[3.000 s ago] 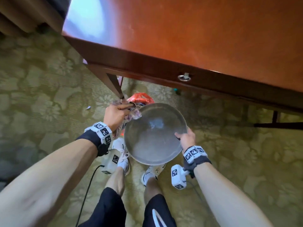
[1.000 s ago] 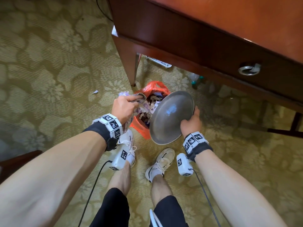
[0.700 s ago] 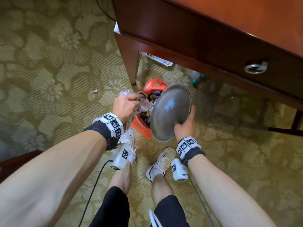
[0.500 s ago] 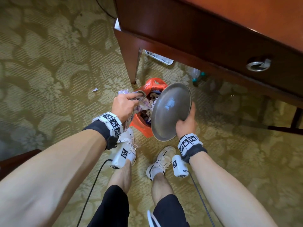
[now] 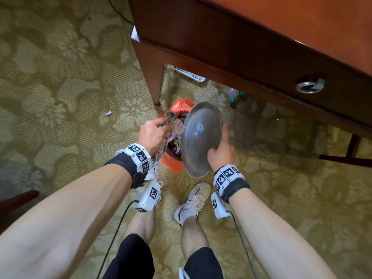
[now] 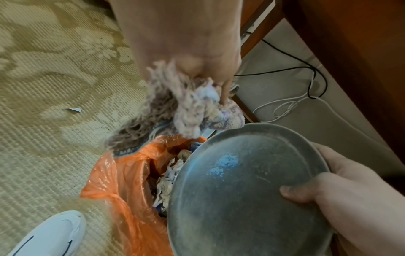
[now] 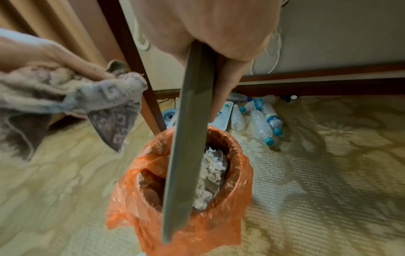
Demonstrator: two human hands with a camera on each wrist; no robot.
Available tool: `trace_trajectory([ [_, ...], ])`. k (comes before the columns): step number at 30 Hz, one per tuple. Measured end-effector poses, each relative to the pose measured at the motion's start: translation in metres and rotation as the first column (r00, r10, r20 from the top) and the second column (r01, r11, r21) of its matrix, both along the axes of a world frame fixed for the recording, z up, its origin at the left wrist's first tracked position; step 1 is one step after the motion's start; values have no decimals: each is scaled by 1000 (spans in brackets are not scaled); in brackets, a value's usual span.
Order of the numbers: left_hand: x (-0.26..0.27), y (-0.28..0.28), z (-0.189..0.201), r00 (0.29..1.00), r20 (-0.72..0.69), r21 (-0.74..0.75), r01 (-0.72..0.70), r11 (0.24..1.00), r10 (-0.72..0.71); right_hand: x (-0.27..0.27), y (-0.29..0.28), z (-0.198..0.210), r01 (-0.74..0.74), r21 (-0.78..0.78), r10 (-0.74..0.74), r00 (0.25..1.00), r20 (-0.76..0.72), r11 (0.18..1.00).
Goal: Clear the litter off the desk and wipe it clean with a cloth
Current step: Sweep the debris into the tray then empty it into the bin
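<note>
- The right hand gripped the grey metal plate by its near rim, thumb curled over the inner face and fingers wrapped behind it.
- That plate was tilted steeply, almost on edge, right above the mouth of the bin with the orange liner, its lower rim at the bin's 3 o'clock side in the head view.
- A pale blue smear clung near the middle of the plate's inner face.
- The left hand was closed round a bunched, patterned cloth, which hung loose below the fist at the plate's 9 o'clock, just beside its rim; whether they touched, I could not tell.
- Inside the liner sat crumpled white paper litter, piled against the far wall of the bin.
- The bin stood on the patterned carpet just in front of the table leg, with the wooden table filling the 1 o'clock corner of the head view.
- A round metal drawer pull showed on the table's front.
- A small scrap of paper lay on the carpet at the bin's 9 o'clock, well apart from it.
- Empty plastic bottles with teal caps lay under the table beyond the bin.
- A white power strip lay on the floor behind the leg.
- Two white shoes stood at 6 o'clock, near the bin.
</note>
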State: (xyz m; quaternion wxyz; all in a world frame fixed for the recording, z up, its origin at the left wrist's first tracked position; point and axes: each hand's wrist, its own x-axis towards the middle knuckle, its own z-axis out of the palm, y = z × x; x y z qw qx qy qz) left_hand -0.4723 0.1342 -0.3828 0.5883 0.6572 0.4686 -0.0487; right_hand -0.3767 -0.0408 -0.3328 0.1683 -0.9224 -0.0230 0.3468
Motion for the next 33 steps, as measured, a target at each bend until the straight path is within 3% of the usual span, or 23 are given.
trace_trajectory([
  [10, -7, 9, -2, 999, 10, 28, -54, 998, 53, 8, 5, -8, -41, -13, 41, 999, 18, 999],
  [17, -11, 16, 3, 996, 6, 37, -88, 995, 88, 12, -11, -10, 100, 58, -100, 995, -5, 993],
  [24, -9, 11, -3, 996, -16, 12, -91, 996, 92, 20, -22, -15, 33, 51, -30, 998, -51, 998],
  [30, -8, 9, -5, 995, -35, 12, -89, 996, 89, 19, -18, -7, -80, 16, 79, 996, 34, 997],
  [33, -4, 9, -5, 994, -37, 26, -97, 995, 98, 20, -16, -10, -70, 19, 69, 997, 46, 997],
])
